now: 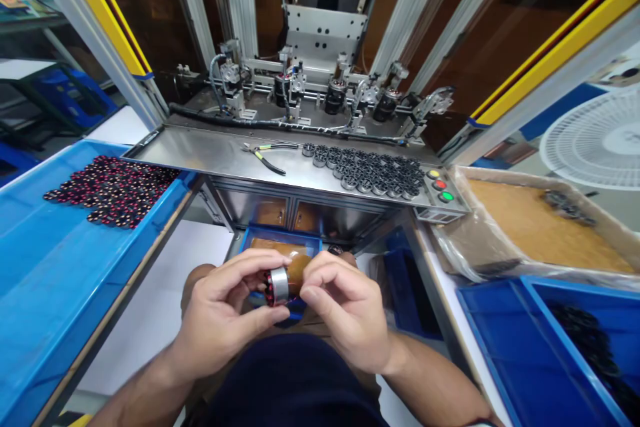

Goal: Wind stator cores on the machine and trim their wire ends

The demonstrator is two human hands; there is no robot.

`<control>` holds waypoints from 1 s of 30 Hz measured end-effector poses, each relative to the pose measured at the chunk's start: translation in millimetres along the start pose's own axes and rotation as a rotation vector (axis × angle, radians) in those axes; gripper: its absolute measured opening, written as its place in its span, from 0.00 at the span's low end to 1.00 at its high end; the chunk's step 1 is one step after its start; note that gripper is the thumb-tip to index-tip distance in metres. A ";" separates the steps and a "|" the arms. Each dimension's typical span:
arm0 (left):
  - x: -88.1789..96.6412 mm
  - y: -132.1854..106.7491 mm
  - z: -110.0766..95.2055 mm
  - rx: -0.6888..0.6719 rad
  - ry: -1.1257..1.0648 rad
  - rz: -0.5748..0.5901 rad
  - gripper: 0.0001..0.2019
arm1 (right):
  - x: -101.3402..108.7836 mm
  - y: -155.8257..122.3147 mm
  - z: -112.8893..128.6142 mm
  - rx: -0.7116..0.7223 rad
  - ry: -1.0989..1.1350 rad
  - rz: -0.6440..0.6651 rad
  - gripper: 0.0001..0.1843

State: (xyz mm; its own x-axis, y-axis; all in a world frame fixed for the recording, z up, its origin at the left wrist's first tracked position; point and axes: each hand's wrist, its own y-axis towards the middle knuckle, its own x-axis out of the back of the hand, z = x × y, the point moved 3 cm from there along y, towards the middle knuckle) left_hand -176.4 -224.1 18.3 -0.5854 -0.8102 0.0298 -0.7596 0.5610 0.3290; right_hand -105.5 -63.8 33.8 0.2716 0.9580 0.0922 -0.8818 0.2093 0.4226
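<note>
My left hand [225,313] pinches a small round motor part [278,285], silver at the rim with red windings showing on its left side. My right hand [345,310] is curled close against the part's right side, its fingertips touching or nearly touching it. Both hands hover low over my lap, in front of a small blue bin [280,240] under the bench. What the right fingers hold, if anything, is hidden.
A steel shelf [210,157] carries pliers [265,157], several dark ring parts [373,172] and coloured buttons [439,185]. The left blue tray [45,267] holds several red-wound stators [113,188]. A lined box [540,227], blue bins [550,347], a fan [597,140], and the machine [325,87] stand around.
</note>
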 end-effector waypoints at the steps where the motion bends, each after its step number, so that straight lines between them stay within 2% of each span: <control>1: -0.6 -0.1 -0.3 -0.012 0.005 0.005 0.23 | 1.6 -0.3 -0.8 -0.015 0.002 0.006 0.07; 4: 0.0 -1.5 -3.0 -0.124 0.182 0.000 0.24 | 11.4 0.5 -3.5 -0.064 0.010 0.019 0.09; 6: 1.0 -2.9 -7.6 -0.266 0.382 -0.023 0.26 | 19.9 2.9 -2.5 -0.068 0.010 0.010 0.09; 8: 0.3 -4.1 -13.1 -0.421 0.577 -0.026 0.28 | 24.2 6.5 3.6 0.001 -0.028 0.036 0.13; 10: -1.9 -4.4 -17.1 -0.532 0.693 0.009 0.29 | 21.1 9.8 12.9 0.113 -0.133 0.118 0.18; 13: -3.9 -4.0 -19.4 -0.599 0.721 0.072 0.33 | 9.4 14.0 23.9 0.231 -0.336 0.260 0.09; 15: -2.6 -4.3 -19.5 -0.596 0.707 0.100 0.35 | 4.9 17.7 28.9 0.304 -0.433 0.322 0.03; 18: 3.3 -5.9 -20.2 -0.556 0.618 0.153 0.36 | 6.3 24.6 36.6 0.499 -0.576 0.420 0.06; 21: 10.2 -8.3 -21.0 -0.459 0.502 0.268 0.32 | 11.2 29.8 43.3 0.728 -0.711 0.581 0.12; 24: 16.5 -11.0 -19.3 -0.329 0.431 0.357 0.28 | 16.8 32.0 45.4 0.800 -0.776 0.682 0.18; 27: 23.6 -13.0 -14.9 -0.229 0.325 0.292 0.28 | 22.5 33.8 38.3 0.772 -0.805 0.704 0.19; 30: 28.9 -12.6 -7.4 -0.140 0.194 0.127 0.25 | 27.1 51.1 16.3 0.722 -0.889 0.638 0.13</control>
State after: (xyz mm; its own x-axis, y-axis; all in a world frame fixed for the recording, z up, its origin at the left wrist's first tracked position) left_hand -181.6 -255.9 22.1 -0.5983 -0.7596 0.2550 -0.6289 0.6424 0.4380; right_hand -137.0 -30.4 72.5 0.2901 0.3352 0.8964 -0.6203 -0.6474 0.4428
